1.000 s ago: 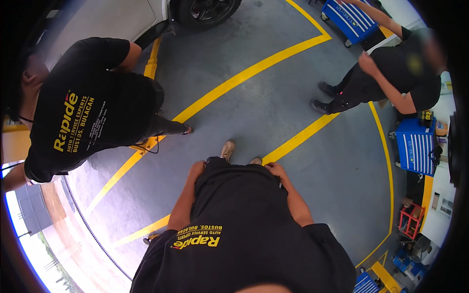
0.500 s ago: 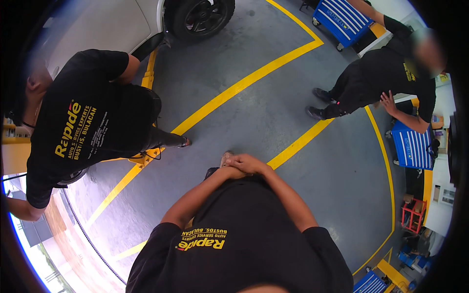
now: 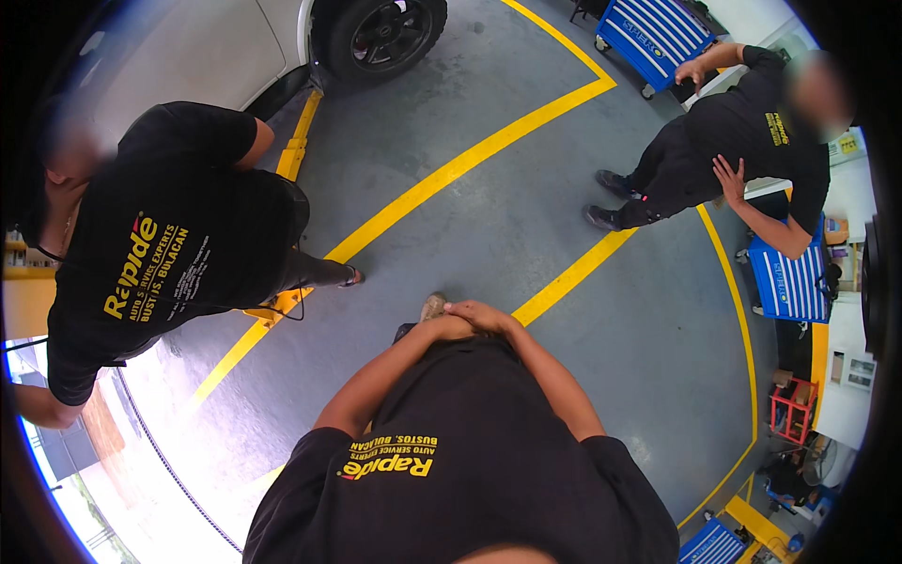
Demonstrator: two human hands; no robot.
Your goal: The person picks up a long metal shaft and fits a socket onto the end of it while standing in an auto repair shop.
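Fingers [image 3: 460, 308] of the right hand [image 3: 485, 318], earlier apart from the left hand [image 3: 451, 328], now clasp it; its grip I cannot tell. The near shirt [image 3: 489, 423] is black, yellow-lettered.

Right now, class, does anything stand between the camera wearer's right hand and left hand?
Nothing visible does: the right hand lies over the left hand, by the lower end of the black shirt. Whether something small is hidden between them, I cannot tell.

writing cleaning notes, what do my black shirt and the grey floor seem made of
Your black shirt: fabric, possibly cotton, matte; it drapes softly. The grey floor: probably painted concrete, slightly glossy; it looks smooth and catches light.
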